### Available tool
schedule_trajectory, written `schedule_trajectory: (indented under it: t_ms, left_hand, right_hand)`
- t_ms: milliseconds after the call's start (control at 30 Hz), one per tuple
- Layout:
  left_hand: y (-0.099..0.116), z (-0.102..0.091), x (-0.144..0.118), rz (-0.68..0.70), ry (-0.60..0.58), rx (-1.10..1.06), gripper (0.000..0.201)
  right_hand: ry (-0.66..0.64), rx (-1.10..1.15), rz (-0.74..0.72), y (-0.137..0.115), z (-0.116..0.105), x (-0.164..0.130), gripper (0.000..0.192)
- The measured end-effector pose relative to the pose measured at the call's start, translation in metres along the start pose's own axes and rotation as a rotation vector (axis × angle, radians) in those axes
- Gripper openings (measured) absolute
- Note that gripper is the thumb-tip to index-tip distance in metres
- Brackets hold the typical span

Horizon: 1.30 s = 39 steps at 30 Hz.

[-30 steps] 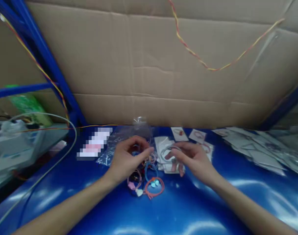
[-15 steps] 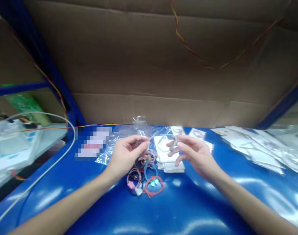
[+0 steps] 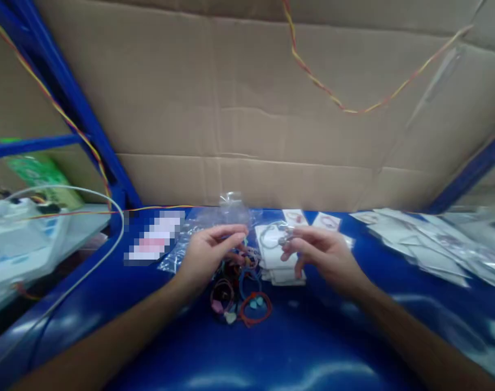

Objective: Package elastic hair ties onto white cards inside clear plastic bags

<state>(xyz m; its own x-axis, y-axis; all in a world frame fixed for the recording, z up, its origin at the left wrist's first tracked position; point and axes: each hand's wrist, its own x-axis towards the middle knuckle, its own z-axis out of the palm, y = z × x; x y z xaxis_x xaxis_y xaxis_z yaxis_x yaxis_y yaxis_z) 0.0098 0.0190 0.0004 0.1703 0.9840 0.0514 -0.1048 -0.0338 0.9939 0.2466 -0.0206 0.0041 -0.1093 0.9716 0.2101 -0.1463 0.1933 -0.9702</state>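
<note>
My right hand (image 3: 324, 252) pinches a pale grey-green cord bracelet (image 3: 267, 234), whose loop hangs out left of the fingertips over a stack of white cards (image 3: 282, 274). A small grey piece shows at those fingertips. My left hand (image 3: 215, 250) is closed in a pinch; a tiny greenish bit shows at its fingertips, too small to name. Under and in front of the left hand lies a pile of cord bracelets, among them a blue loop (image 3: 249, 285), a coral loop (image 3: 256, 321) with pale blue hearts, and a pink loop (image 3: 222, 296) with a star.
Clear plastic bags (image 3: 178, 252) lie behind the left hand, near a blurred-out pink and white item (image 3: 154, 238). Small cards with bracelets (image 3: 327, 221) lie behind the right hand. White packets (image 3: 418, 244) spread at right. A white cable (image 3: 109, 244) arcs at left; cardboard (image 3: 247, 108) stands behind.
The bracelet in my right hand has shifted slightly, its loop now smaller to the left of the fingers. A greenish bit shows at my left fingertips where a pale strand was. Both hands stay nearly in place.
</note>
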Motion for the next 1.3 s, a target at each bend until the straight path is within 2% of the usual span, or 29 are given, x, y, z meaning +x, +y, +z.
schedule_trajectory:
  t_ms: [100, 233, 300, 467, 633, 967, 1067, 1233, 1300]
  left_hand:
    - [0.000, 0.000, 0.001, -0.035, -0.050, -0.048, 0.031]
    - [0.002, 0.001, 0.000, -0.005, -0.100, -0.189, 0.023]
    - [0.004, 0.000, 0.000, -0.010, -0.136, -0.166, 0.023]
    - [0.004, 0.001, -0.003, -0.108, -0.195, -0.045, 0.042]
    - [0.002, 0.000, -0.004, -0.122, -0.248, -0.060, 0.025]
    - [0.004, -0.001, -0.004, -0.204, -0.323, -0.055, 0.037]
    - [0.004, -0.002, -0.004, -0.232, -0.357, -0.080, 0.033]
    - [0.004, -0.005, -0.007, -0.173, -0.489, -0.031, 0.025]
    - [0.004, -0.004, -0.008, -0.154, -0.507, 0.013, 0.026]
  right_hand:
    - [-0.016, 0.010, 0.002, -0.002, -0.002, 0.001, 0.027]
    - [-0.023, -0.036, -0.015, -0.003, -0.006, 0.004, 0.022]
    - [-0.047, -0.078, -0.023, -0.003, -0.006, 0.003, 0.023]
    - [-0.094, -0.060, -0.050, 0.000, -0.003, 0.001, 0.020]
    - [-0.087, -0.153, -0.086, 0.002, 0.000, -0.001, 0.017]
    - [-0.090, -0.170, -0.121, 0.007, 0.000, -0.004, 0.014]
    - [-0.114, -0.182, -0.116, 0.006, -0.001, -0.004, 0.016]
    - [-0.119, -0.199, -0.101, 0.005, 0.000, -0.004, 0.016]
    - [-0.107, -0.190, -0.091, 0.005, 0.001, -0.004, 0.017]
